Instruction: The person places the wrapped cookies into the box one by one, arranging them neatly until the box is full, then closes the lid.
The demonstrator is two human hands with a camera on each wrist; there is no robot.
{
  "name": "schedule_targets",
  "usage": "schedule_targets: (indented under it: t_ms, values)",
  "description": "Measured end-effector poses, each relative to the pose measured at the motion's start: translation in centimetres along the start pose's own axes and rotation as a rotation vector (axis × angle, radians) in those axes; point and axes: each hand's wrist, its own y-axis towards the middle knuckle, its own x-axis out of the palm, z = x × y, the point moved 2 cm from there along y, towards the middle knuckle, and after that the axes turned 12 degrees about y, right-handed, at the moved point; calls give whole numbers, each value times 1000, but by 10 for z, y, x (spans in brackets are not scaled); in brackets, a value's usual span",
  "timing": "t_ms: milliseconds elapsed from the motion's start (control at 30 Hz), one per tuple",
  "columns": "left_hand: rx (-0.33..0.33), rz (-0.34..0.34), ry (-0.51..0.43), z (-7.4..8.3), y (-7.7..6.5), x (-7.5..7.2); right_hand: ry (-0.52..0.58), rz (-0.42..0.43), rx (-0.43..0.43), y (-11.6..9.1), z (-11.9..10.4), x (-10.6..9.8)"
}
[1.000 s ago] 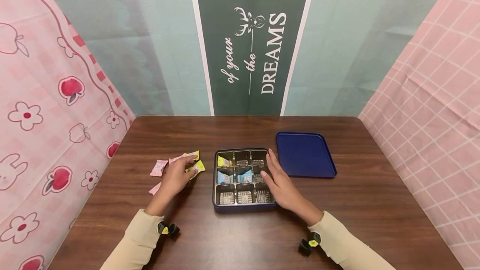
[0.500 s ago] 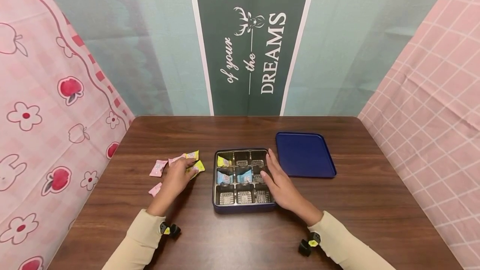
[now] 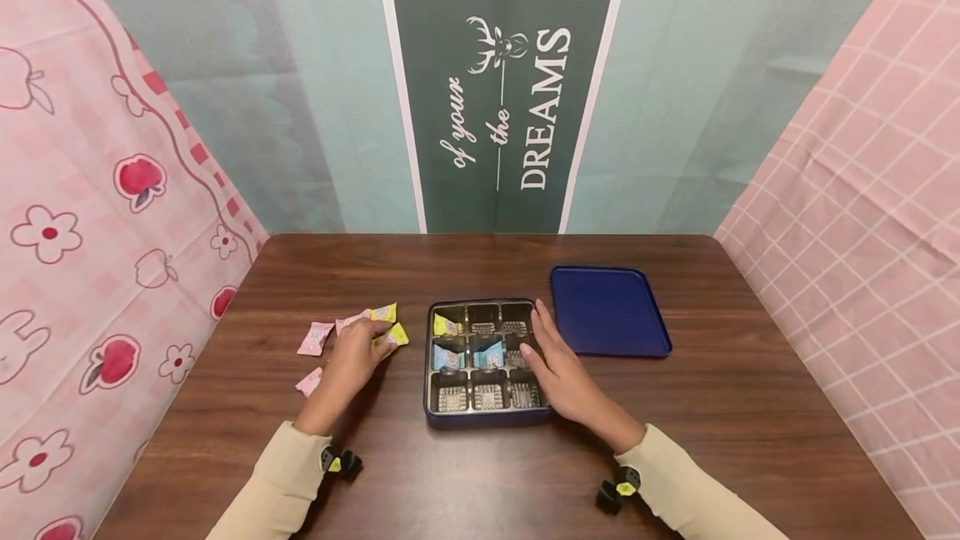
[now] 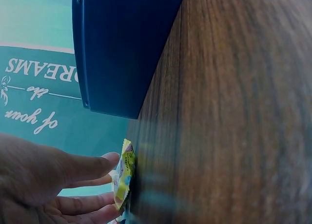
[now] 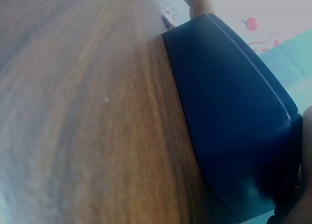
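Note:
My left hand [image 3: 356,359] is at the left of the table, with thumb and fingers pinching a yellow wrapped candy [image 3: 393,336]. In the left wrist view this yellow candy [image 4: 125,174] lies at the fingertips, close to the tabletop. Another yellow candy [image 3: 384,312] and a pink candy [image 3: 351,321] lie just beyond the hand. My right hand [image 3: 564,373] rests along the right side of a dark blue tin [image 3: 487,419], its fingers extended. The tin's black divided insert holds a yellow candy [image 3: 447,325] in the back left compartment and two blue candies [image 3: 490,354] in the middle row.
Pink candies [image 3: 316,338] lie left of the left hand, one [image 3: 309,382] nearer the forearm. A blue lid [image 3: 611,311] lies flat behind the tin to the right. Printed cloths surround the wooden table [image 3: 480,490] at the back and sides.
The fingers of my left hand have drawn in slightly onto the nearer yellow candy. My right hand and the tin stay in place.

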Motion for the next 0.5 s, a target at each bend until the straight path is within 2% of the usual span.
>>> schedule_targets:
  t_ms: [300,500]
  values:
    - [-8,-3,8,2,-2,-1,-1,-2,0,0,1,1]
    - [22,15,34,3,-2,0,6,-4,6,0,1,1]
